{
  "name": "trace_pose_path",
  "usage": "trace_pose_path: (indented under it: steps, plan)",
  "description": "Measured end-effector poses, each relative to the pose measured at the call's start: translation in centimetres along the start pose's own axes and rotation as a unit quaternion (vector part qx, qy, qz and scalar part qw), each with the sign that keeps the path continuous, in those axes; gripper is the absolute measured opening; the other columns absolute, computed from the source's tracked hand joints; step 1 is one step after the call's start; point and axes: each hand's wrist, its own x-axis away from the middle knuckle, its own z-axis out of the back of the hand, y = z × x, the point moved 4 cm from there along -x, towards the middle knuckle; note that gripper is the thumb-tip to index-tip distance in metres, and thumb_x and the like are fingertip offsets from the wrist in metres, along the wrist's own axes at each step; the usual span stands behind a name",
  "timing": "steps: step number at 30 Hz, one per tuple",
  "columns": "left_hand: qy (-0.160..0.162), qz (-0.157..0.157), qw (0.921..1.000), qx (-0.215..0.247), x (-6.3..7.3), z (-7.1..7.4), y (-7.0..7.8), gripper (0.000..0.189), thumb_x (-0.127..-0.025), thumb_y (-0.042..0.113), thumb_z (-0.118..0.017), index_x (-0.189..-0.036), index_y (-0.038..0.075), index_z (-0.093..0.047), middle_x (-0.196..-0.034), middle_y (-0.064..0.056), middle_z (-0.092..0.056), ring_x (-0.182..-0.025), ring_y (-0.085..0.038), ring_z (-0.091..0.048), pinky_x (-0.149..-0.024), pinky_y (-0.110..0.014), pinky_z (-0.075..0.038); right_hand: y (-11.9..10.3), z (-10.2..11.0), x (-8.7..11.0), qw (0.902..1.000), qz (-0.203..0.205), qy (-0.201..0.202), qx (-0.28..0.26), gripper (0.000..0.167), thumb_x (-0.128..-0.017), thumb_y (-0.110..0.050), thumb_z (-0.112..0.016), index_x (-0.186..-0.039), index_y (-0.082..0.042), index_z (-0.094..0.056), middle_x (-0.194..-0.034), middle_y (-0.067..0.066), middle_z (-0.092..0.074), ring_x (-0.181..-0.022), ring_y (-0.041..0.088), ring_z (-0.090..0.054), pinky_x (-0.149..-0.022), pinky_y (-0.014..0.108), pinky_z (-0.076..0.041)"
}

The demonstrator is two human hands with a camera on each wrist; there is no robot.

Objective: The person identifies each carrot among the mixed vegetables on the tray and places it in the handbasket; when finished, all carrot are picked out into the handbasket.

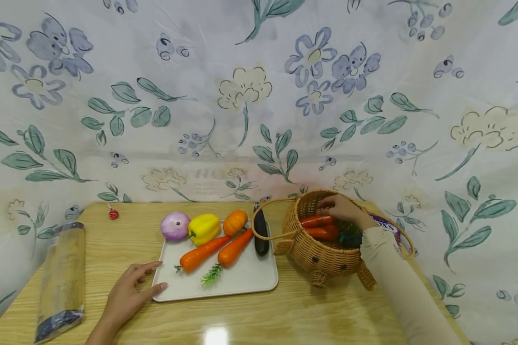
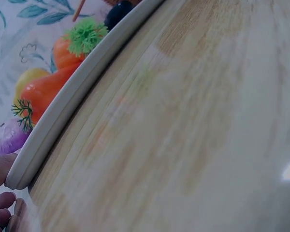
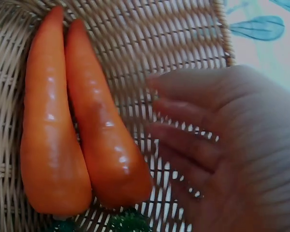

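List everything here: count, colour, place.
onion: 1, purple, tray's back-left
pepper: 1, yellow, beside onion
pumpkin: 1, orange, tray's back
tray carrots: 2, orange, mid-tray
eggplant: 1, dark, tray's right
tray: 1, white, on table
basket: 1, tan, beside tray
basket carrots: 2, orange, inside
packet: 1, purple, by basket
pack: 1, clear, far left
small thing: 1, red, back left
table: 1, tan, foreground
sheet: 1, floral white, behind
left hand: 1, at tray's left
right hand: 1, in basket
sleeve: 1, cream, right arm

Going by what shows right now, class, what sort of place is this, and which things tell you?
Probably an indoor spot staged for demonstration or play: a floral backdrop stands right behind the wood-grain table, which bears a wicker basket holding glossy, artificial-looking carrots.
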Motion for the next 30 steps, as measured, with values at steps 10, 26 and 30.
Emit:
trace_pose_path:
  steps: [10,26,30]
  plan:
    - [-0.008,0.0,1.0,0.006,0.4,-0.4,-0.3,0.059,-0.079,0.047,-0.081,-0.13,0.02,-0.066,-0.112,-0.007,-0.061,-0.093,-0.02,-0.053,-0.074,-0.034,-0.041,-4.7,1.9,0.9,0.9942,0.008,-0.105,0.025,0.047,-0.097,-0.031,-0.061,-0.133,-0.001,-0.06,-0.137,0.021,-0.057,-0.127,0.042,-0.051,-0.103,0.057,-0.042]
    - [-0.006,-0.016,0.9997,0.017,-0.2,0.2,-0.2,0.059,-0.081,0.05,-0.078,-0.13,0.022,-0.065,-0.112,-0.005,-0.061,-0.097,-0.021,-0.056,-0.078,-0.038,-0.043,-15.5,-1.9,5.0,0.9957,0.05,0.072,-0.031,0.032,-0.093,-0.025,-0.07,-0.114,-0.002,-0.07,-0.104,0.012,-0.07,-0.093,0.026,-0.067,-0.082,0.042,-0.054]
    - [-0.004,-0.012,0.9998,0.017,0.1,0.3,-0.3,0.059,-0.081,0.05,-0.077,-0.131,0.022,-0.065,-0.113,-0.005,-0.061,-0.097,-0.021,-0.055,-0.078,-0.038,-0.043,-18.1,-5.6,5.1,0.9931,0.027,0.101,-0.054,0.031,-0.091,-0.029,-0.072,-0.11,-0.005,-0.072,-0.098,0.007,-0.071,-0.086,0.02,-0.066,-0.075,0.036,-0.054]
